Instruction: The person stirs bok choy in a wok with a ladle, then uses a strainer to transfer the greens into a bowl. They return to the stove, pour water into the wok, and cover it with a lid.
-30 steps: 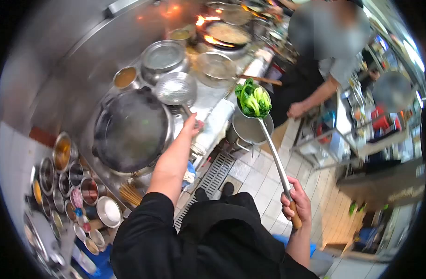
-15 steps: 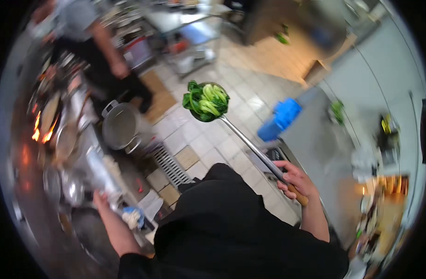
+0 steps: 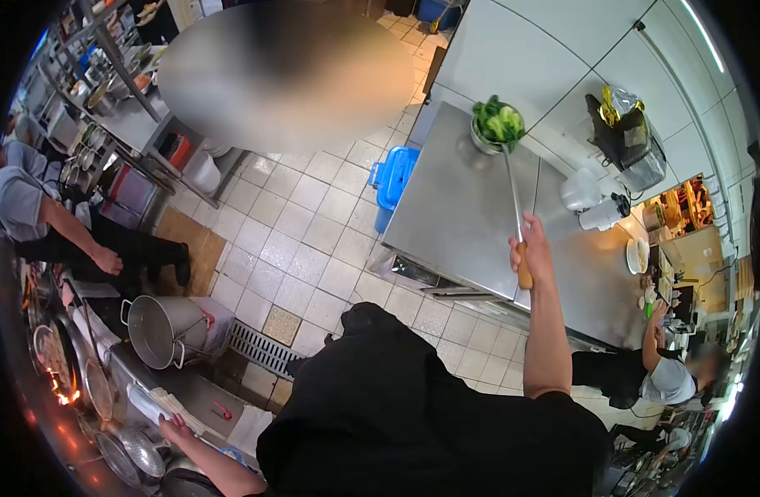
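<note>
My right hand (image 3: 532, 253) is closed around the wooden handle of a long metal ladle (image 3: 513, 192), arm stretched out over the steel counter (image 3: 442, 186). Leafy greens (image 3: 500, 123) fill the ladle's bowl, which is at the counter's far end near the tiled wall. Over on the stove side, my left hand (image 3: 175, 429) is held low with its fingers out and nothing in them. Close to it are a folded cloth (image 3: 177, 407) and a perforated metal strainer (image 3: 141, 449).
A large pot (image 3: 160, 331) stands left of the floor grate (image 3: 262, 349). Flames (image 3: 63, 391) burn on the stove. One person (image 3: 73, 224) stands at the left, another (image 3: 645, 373) at the right. A blue bin (image 3: 394, 178) is beside the counter.
My right hand has carried the ladle of greens from above the floor to the steel counter on the right. My view has turned that way, and my left hand appears lower.
</note>
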`<state>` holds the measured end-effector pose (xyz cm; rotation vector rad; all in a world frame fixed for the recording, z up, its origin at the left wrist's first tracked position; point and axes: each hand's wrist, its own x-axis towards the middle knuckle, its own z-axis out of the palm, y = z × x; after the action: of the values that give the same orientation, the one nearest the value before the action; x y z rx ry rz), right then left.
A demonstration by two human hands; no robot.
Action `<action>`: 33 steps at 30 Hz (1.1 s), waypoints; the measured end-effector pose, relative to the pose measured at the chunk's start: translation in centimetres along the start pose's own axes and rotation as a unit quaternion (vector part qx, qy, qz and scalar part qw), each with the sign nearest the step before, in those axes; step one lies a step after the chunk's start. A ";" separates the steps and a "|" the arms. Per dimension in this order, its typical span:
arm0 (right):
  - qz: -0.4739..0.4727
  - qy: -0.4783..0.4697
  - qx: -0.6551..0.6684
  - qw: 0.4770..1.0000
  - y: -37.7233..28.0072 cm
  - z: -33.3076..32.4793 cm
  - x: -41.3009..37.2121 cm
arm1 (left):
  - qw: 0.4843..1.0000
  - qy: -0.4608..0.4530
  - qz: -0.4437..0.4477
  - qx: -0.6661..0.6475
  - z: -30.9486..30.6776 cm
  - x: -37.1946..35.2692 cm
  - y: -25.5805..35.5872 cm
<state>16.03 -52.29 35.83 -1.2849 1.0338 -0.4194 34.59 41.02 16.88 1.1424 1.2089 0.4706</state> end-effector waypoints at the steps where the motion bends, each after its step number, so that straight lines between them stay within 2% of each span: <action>1: -0.001 -0.001 0.001 1.000 -0.2 -0.6 1.8 | 1.000 -0.011 -0.010 -0.013 0.8 -0.7 -0.1; 5: -0.004 0.050 -0.054 0.997 0.4 -2.6 8.6 | 0.999 -0.045 0.005 -0.017 2.1 -2.8 0.7; 10: 0.000 0.081 -0.170 0.982 1.8 -3.4 12.5 | 0.998 -0.063 0.023 0.009 1.4 -4.1 1.2; 12: -0.078 0.112 -0.243 0.960 3.7 -4.9 14.2 | 0.997 -0.070 0.035 -0.002 0.7 -4.5 1.6; 13: -0.075 0.111 -0.243 0.961 5.1 -5.6 15.2 | 0.997 -0.069 0.036 0.000 0.4 -4.7 1.8; 14: -0.248 0.177 -0.372 0.877 6.5 -6.2 16.2 | 0.997 -0.067 0.040 0.002 0.2 -5.0 1.8; 15: -0.407 0.234 -0.480 0.741 7.3 -6.5 16.7 | 0.997 -0.066 0.044 0.004 0.1 -5.2 1.8; 16: -0.406 0.233 -0.482 0.741 6.3 -5.9 15.7 | 0.997 -0.065 0.043 0.006 0.0 -5.3 1.8; 18: -0.195 0.214 -0.532 0.796 4.1 -4.3 13.7 | 0.996 -0.069 0.049 0.020 -0.3 -5.5 1.5; 22: -0.145 0.235 -0.550 0.788 3.4 -3.9 12.8 | 0.996 -0.062 0.048 0.038 -0.8 -5.3 1.7; 24: -0.142 0.240 -0.524 0.805 2.5 -3.7 11.6 | 0.995 -0.052 0.063 0.048 -1.1 -5.5 1.7; 25: -0.212 0.252 -0.500 0.801 3.7 -4.8 11.7 | 0.994 -0.069 0.070 0.048 -1.8 -4.7 1.4; 27: -0.354 0.215 -0.413 0.811 5.3 -5.6 11.1 | 0.994 -0.065 0.077 0.033 -4.1 -3.4 0.9; 28: -0.353 0.122 -0.316 0.872 7.7 -7.8 11.8 | 0.991 -0.054 0.122 0.022 -5.5 -4.2 0.2; 29: -0.282 0.033 -0.239 0.929 8.5 -9.0 11.9 | 0.994 -0.014 0.108 0.014 -6.3 -5.2 0.4; 30: -0.164 0.069 -0.039 0.983 4.9 -4.9 6.8 | 0.992 -0.001 0.129 -0.004 -7.4 -5.5 0.2; 31: -0.087 0.079 -0.002 0.993 2.2 -2.9 2.9 | 0.986 0.035 0.162 0.014 -8.4 -5.3 0.1; 33: -0.065 -0.052 0.028 0.996 2.0 -3.6 -0.1 | 0.975 0.029 0.218 -0.019 -10.2 -6.7 0.0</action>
<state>12.56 -53.74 34.26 -1.3151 0.8483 -0.4719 23.03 40.02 20.86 1.3722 0.9906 0.8602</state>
